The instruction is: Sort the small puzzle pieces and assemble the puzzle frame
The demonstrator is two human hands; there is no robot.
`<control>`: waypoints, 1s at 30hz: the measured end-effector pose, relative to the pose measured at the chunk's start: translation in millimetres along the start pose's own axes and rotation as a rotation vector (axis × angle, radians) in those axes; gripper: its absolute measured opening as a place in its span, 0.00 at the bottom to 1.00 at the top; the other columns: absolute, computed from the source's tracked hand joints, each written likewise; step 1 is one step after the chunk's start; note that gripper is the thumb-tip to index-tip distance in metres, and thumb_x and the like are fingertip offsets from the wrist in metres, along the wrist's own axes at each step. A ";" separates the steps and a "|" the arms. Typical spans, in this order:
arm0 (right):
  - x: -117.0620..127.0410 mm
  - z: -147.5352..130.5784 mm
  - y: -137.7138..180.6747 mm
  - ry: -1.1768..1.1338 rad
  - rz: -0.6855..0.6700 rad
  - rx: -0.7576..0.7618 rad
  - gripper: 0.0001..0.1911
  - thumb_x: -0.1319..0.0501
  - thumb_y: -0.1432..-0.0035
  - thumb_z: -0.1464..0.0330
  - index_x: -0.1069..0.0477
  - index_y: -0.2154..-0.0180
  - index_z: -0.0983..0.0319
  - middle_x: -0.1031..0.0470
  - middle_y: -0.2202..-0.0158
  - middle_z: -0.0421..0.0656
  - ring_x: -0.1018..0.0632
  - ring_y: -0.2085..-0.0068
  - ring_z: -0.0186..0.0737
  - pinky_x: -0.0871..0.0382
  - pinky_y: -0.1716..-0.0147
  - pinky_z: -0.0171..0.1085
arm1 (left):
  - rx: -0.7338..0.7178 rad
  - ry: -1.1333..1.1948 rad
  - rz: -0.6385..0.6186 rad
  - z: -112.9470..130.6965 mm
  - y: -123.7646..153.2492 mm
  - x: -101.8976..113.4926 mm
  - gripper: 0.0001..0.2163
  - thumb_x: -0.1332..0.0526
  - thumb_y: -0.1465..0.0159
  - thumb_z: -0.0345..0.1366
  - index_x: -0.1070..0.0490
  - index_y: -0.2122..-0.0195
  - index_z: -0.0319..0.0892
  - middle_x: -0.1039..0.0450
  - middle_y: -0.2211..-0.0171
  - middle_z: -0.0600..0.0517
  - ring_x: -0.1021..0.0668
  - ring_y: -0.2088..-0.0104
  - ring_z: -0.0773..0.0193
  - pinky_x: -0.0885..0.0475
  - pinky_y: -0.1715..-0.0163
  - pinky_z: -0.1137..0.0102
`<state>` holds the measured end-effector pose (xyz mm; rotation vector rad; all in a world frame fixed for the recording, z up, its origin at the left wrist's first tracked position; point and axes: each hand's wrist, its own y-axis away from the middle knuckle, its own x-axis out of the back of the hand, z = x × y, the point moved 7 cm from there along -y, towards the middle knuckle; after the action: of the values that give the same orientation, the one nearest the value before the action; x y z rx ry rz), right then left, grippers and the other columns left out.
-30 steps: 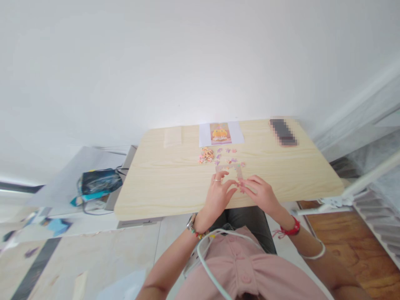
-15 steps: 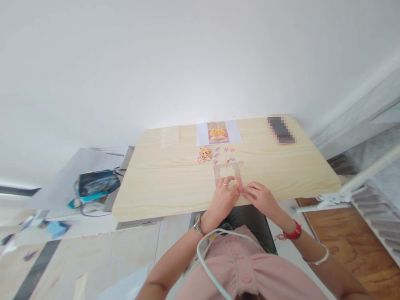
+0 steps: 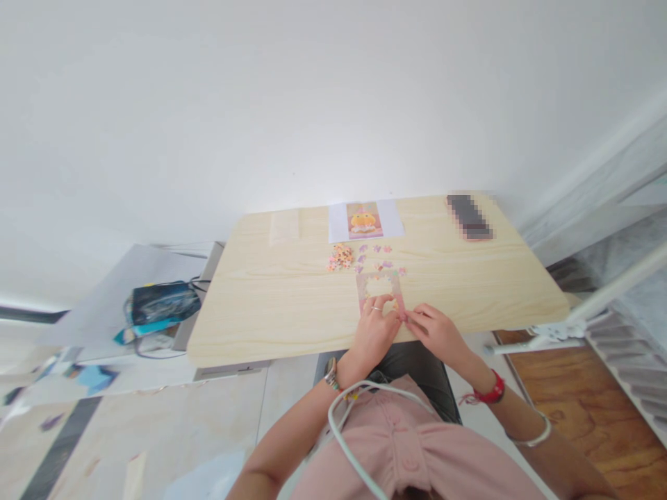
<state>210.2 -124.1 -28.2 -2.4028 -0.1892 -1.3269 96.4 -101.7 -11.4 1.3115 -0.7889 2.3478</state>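
A partly assembled jigsaw puzzle (image 3: 363,285), its joined edge pieces forming a ring round a bare middle, lies near the table's front edge. My left hand (image 3: 374,330) rests over its near side with curled fingers, thumb and forefinger closed on the near right corner. At that same corner my right hand (image 3: 436,332) pinches a small pinkish puzzle piece (image 3: 403,317), mostly hidden by the fingertips. Beyond the ring lie several loose purple and pink pieces (image 3: 386,264). A heap of mixed pieces (image 3: 341,257) sits to their left.
A printed sheet (image 3: 365,221) with a yellow picture lies at the back of the pale wooden table (image 3: 250,298). Left of it is a thin clear packet (image 3: 284,227); at the back right, a blurred-out phone (image 3: 469,217). A white cable (image 3: 338,434) crosses my lap.
The right fingertips have shifted very slightly at the puzzle's near right corner. Both hands otherwise keep their places, and the loose pieces lie as before.
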 end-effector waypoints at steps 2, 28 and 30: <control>0.0 -1.3 0.4 0.011 0.002 0.011 0.12 0.49 0.41 0.67 0.28 0.61 0.60 0.29 0.68 0.45 0.28 0.67 0.37 0.32 0.66 0.36 | -0.002 -0.003 -0.003 0.4 -0.2 -0.4 0.04 0.43 0.42 0.32 0.29 0.68 0.43 0.39 0.54 0.47 0.36 0.53 0.56 0.35 0.53 0.57; 4.4 -11.0 2.4 0.186 0.049 0.061 0.15 0.51 0.39 0.68 0.26 0.65 0.62 0.29 0.71 0.46 0.31 0.68 0.37 0.38 0.66 0.37 | -0.012 -0.020 -0.005 3.5 -0.1 1.8 0.06 0.44 0.41 0.32 0.28 0.70 0.44 0.37 0.54 0.48 0.35 0.54 0.57 0.35 0.54 0.59; 4.6 -12.5 2.3 0.205 0.043 0.068 0.14 0.51 0.39 0.68 0.26 0.66 0.62 0.30 0.71 0.46 0.31 0.69 0.37 0.38 0.66 0.37 | -0.022 -0.032 -0.010 4.2 -0.5 1.9 0.05 0.44 0.41 0.32 0.28 0.70 0.43 0.37 0.54 0.48 0.35 0.54 0.57 0.35 0.54 0.59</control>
<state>203.6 -131.4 -19.0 -2.1857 -0.1234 -1.5097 98.5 -103.8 -7.9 1.3435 -0.8138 2.3096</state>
